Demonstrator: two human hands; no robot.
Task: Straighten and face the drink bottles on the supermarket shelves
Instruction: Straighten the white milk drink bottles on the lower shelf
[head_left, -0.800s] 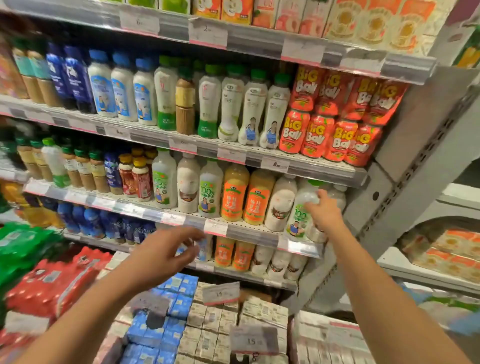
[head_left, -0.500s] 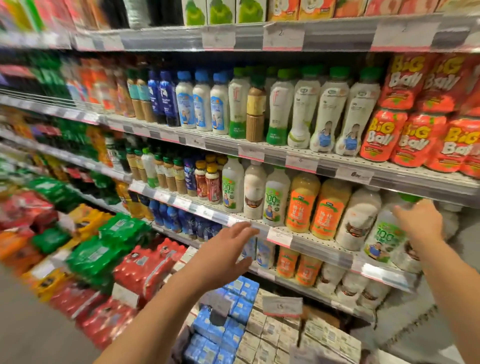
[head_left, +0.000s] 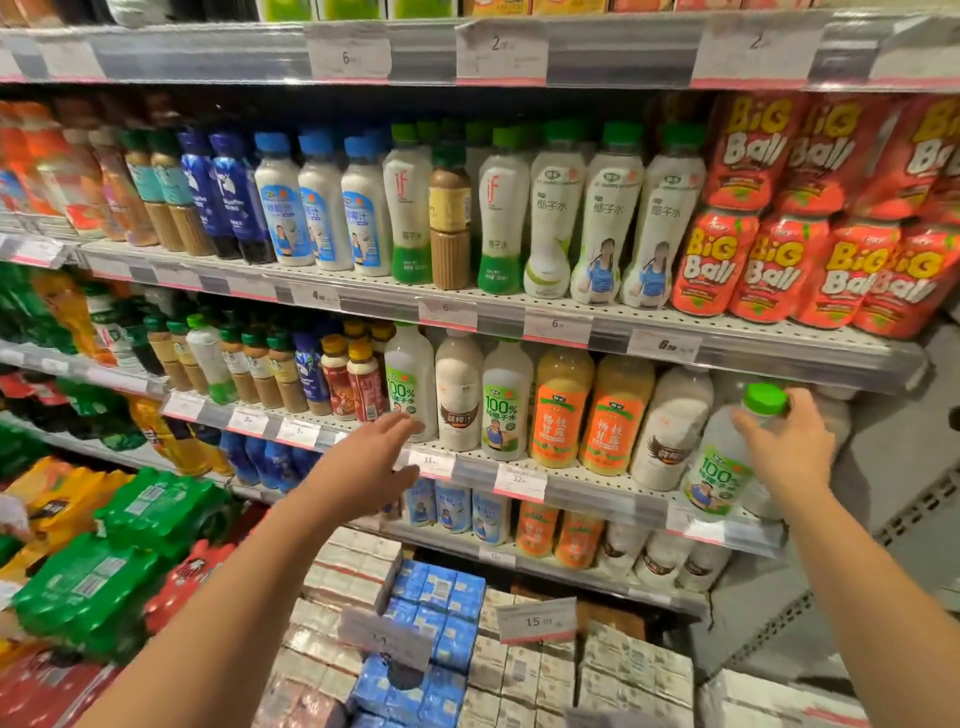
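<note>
The left hand (head_left: 363, 462) reaches forward with straight, spread fingers and holds nothing; its fingertips hover just in front of the lower part of a tall white plastic bottle with a green "100%" label (head_left: 409, 382) on the perforated grey metal middle shelf (head_left: 571, 480). Just left of those fingertips stand two small dark red bottles with yellow caps (head_left: 353, 379). To the right of that hand the row runs on: a white bottle with a brown band (head_left: 458, 392), another white bottle with a green "100%" label (head_left: 506, 400), two orange-labelled juice bottles (head_left: 589, 410), then a white bottle with a dark winged mark (head_left: 670, 428).

At the right end of the same shelf, the right hand (head_left: 784, 447) grips the shoulder and neck of a clear plastic bottle with a bright green screw cap and a green "100%" label (head_left: 722, 462). This bottle leans, its cap tipped toward the hand and its base at the shelf's front edge, touching the winged-mark bottle on its left. Above that grip, red "Big Ball" pouches (head_left: 779, 265) crowd the upper shelf.
</note>
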